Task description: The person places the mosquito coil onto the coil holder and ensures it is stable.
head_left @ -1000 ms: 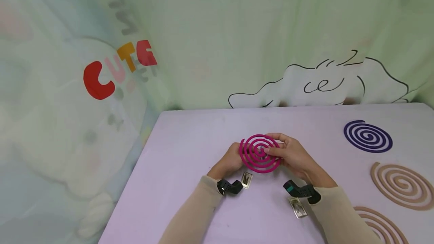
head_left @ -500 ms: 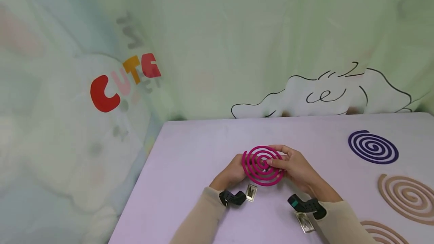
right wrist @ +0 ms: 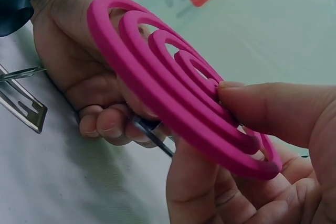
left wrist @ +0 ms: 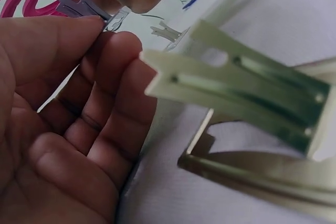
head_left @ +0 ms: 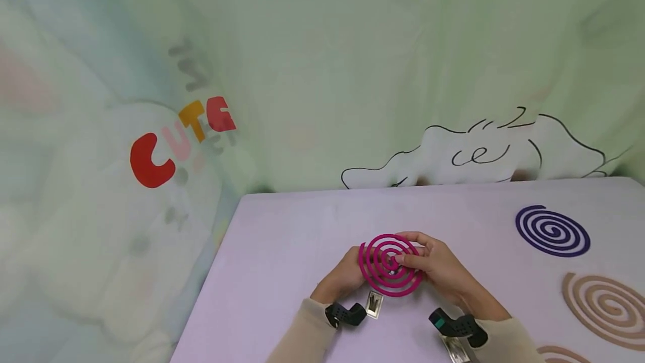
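A magenta mosquito coil (right wrist: pixel 144 90) is held up over the table. My right hand (head_left: pixel 439 265) grips it, with the thumb on its centre in the right wrist view. Behind the coil, my left hand (head_left: pixel 347 274) pinches a small metal coil stand (left wrist: pixel 86 8) between thumb and finger. The stand's forked prongs point to the coil's middle; whether they touch it cannot be made out. A second forked metal stand (head_left: pixel 374 305) lies on the table by my left wrist. Another stand (head_left: pixel 455 349) lies partly hidden under my right wrist.
On the right of the pale table (head_left: pixel 297 228) lie a dark blue coil (head_left: pixel 552 231) and a tan coil (head_left: pixel 604 310). Another tan coil (head_left: pixel 559 350) is cut off by the lower frame edge. A printed green curtain (head_left: pixel 312 71) hangs behind the table.
The head view has tilted up, so the table and hands appear lower. Both hands keep their hold on the coil and the stand, with little visible movement between them.
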`<state>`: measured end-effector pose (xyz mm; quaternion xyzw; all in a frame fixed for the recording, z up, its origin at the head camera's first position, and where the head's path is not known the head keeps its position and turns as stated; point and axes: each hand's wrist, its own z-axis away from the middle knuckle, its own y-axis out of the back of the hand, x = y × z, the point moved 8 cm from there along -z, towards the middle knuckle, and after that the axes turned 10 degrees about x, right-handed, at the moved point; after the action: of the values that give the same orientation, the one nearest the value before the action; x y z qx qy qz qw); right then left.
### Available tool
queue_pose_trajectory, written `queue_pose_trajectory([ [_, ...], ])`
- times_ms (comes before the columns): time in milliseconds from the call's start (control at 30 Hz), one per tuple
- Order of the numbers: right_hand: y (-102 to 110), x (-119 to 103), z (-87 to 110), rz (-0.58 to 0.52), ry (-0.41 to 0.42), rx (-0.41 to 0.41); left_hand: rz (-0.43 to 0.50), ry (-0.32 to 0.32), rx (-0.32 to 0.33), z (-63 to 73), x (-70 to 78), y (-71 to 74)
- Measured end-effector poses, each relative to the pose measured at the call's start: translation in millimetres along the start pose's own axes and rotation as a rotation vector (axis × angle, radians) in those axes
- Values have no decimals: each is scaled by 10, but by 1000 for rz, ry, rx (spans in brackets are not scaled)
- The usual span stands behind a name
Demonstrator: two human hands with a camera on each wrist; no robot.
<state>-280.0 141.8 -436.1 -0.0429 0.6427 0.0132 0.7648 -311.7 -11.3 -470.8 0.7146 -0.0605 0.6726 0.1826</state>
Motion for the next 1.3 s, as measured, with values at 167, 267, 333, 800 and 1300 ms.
queue_pose_trajectory([
  [167, -19, 2, 38, 3, 5, 4, -24, -43, -15, 38, 7, 0],
  [267, -25, -21, 39, 10, 17, 13, -24, -71, -15, 27, 49, 11],
  [333, -22, -24, 33, 12, 14, 21, -8, -64, -22, 18, 57, 9],
  [800, -40, -30, 30, -26, -1, -11, 97, -9, -61, -9, 7, 14],
  [1300, -44, -33, 28, -47, -33, -8, 115, -10, -122, 30, 92, 14],
])
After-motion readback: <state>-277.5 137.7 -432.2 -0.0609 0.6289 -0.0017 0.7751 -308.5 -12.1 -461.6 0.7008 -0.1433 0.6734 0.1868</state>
